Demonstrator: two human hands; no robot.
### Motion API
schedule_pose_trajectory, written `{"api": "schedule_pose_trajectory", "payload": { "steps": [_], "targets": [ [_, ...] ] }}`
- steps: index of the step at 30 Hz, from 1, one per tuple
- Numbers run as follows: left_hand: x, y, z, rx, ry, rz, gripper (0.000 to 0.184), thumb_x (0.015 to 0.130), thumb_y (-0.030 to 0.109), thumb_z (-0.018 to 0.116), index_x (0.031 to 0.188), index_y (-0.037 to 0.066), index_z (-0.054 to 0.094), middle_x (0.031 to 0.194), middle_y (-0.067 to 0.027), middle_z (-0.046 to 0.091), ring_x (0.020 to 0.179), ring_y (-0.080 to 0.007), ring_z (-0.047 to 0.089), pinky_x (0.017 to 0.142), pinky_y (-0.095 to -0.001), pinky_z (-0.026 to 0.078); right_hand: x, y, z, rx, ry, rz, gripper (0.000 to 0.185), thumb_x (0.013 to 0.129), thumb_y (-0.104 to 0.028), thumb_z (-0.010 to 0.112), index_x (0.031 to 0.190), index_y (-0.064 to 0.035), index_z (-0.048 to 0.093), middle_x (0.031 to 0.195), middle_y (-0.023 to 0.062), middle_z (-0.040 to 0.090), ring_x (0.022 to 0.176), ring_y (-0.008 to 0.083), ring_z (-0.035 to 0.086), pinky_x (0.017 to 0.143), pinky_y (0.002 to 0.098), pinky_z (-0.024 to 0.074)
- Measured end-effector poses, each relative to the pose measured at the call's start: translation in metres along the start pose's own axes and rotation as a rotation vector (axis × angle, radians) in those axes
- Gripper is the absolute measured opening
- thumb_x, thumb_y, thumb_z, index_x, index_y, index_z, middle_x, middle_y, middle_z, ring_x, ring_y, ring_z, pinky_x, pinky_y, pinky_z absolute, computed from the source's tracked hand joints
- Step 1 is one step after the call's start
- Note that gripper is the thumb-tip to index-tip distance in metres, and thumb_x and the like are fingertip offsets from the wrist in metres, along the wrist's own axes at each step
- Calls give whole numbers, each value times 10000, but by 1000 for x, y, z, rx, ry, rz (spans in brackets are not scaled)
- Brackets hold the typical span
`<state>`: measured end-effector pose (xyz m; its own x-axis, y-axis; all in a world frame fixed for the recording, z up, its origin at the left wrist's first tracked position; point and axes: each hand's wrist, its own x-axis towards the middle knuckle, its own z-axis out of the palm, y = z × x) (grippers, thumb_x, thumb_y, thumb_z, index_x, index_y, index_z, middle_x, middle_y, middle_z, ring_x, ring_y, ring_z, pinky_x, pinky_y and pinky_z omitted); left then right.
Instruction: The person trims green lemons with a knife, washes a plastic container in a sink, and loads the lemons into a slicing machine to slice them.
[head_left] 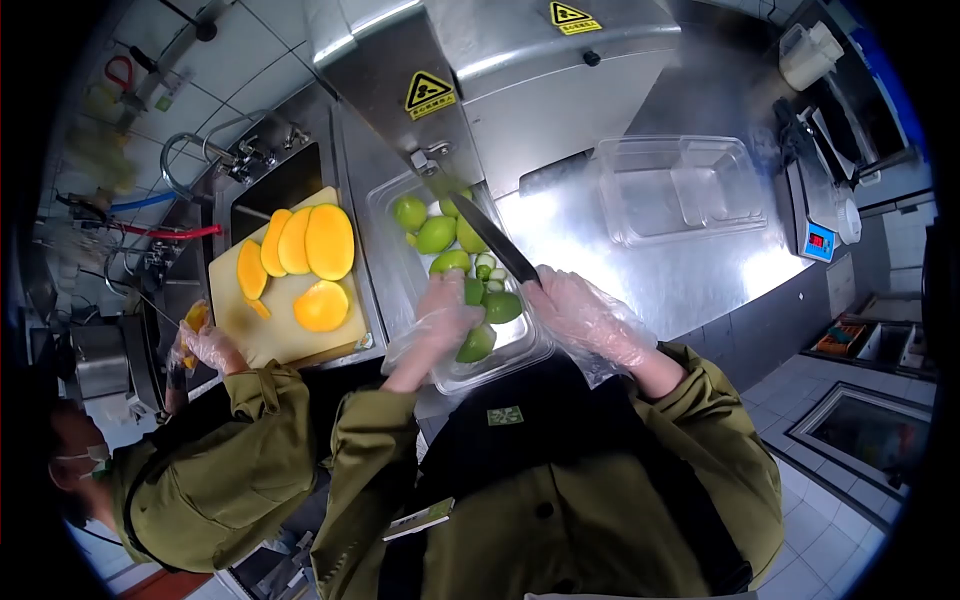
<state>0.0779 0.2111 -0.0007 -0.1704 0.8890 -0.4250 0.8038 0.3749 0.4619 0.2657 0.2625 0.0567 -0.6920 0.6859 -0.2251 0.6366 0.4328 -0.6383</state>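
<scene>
Several green fruits (436, 235) lie in a clear plastic tub (460, 376) in front of me, with small pale-ended pieces (490, 272) among them. My left hand (447, 310), in a clear glove, reaches into the tub with its fingers closed around a green fruit (450, 262). In my right hand (585, 312), also gloved, is the handle of a knife (497, 240). Its dark blade points up and left across the tub, above the fruits. The right hand is at the tub's right edge.
A co-worker (215, 470) at the left holds something yellow beside a cutting board (232, 310) with orange mango halves (330, 242). An empty clear container (680, 190) and a scale (820, 215) stand right. A sink (275, 190) is behind the board.
</scene>
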Motion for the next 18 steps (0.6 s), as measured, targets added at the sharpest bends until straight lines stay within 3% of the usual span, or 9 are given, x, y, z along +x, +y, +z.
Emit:
{"api": "schedule_pose_trajectory", "payload": {
  "steps": [2, 5, 7, 8, 14, 17, 18],
  "targets": [
    [-14, 9, -13, -544, 23, -39, 606, 626, 227, 717, 1108, -5, 432, 983, -181, 566, 885, -268, 571, 797, -312, 452, -6, 6, 7, -101, 8, -53, 128, 798, -93, 434, 747, 5, 499, 724, 167, 475, 563, 292, 534, 505, 388, 441],
    [-32, 7, -20, -741, 53, 38, 636, 622, 217, 736, 1123, -5, 413, 944, -145, 561, 853, -219, 549, 782, -304, 442, -13, 12, 24, -275, 166, -285, 133, 796, -97, 453, 704, -5, 482, 631, 130, 470, 506, 259, 515, 455, 363, 419],
    [-36, -6, -9, -731, 133, 111, 617, 632, 226, 732, 1101, -11, 410, 934, -142, 562, 858, -212, 546, 776, -308, 442, -14, 11, 28, -393, 316, -451, 157, 823, -110, 461, 707, -6, 463, 554, 115, 477, 449, 267, 511, 424, 361, 425],
    [-37, -12, -4, -727, 173, 147, 607, 636, 231, 729, 1090, -15, 408, 928, -140, 562, 861, -209, 545, 773, -311, 442, -14, 13, 33, -526, 287, -480, 116, 780, -100, 491, 702, -17, 471, 623, 106, 482, 466, 226, 513, 411, 338, 417],
    [-49, -4, -9, -694, 251, 112, 563, 641, 258, 733, 1018, -11, 414, 882, -160, 579, 824, -223, 574, 728, -310, 463, -18, 5, 31, -751, 396, -601, 77, 723, -82, 506, 691, -21, 472, 623, 87, 438, 523, 180, 524, 405, 295, 408],
    [-54, 8, -12, -602, 315, -9, 500, 646, 227, 712, 1004, -1, 449, 842, -119, 565, 761, -179, 552, 699, -301, 461, -16, 7, 40, -796, 246, -588, 97, 723, -82, 505, 680, -4, 465, 651, 139, 485, 499, 213, 528, 406, 320, 422],
    [-55, 7, -10, -558, 318, 33, 513, 644, 246, 723, 994, 0, 439, 837, -145, 577, 749, -216, 574, 684, -317, 471, -14, 6, 40, -590, 173, -487, 103, 723, -84, 505, 682, 1, 464, 638, 141, 493, 484, 222, 526, 406, 331, 425]
  ]
}}
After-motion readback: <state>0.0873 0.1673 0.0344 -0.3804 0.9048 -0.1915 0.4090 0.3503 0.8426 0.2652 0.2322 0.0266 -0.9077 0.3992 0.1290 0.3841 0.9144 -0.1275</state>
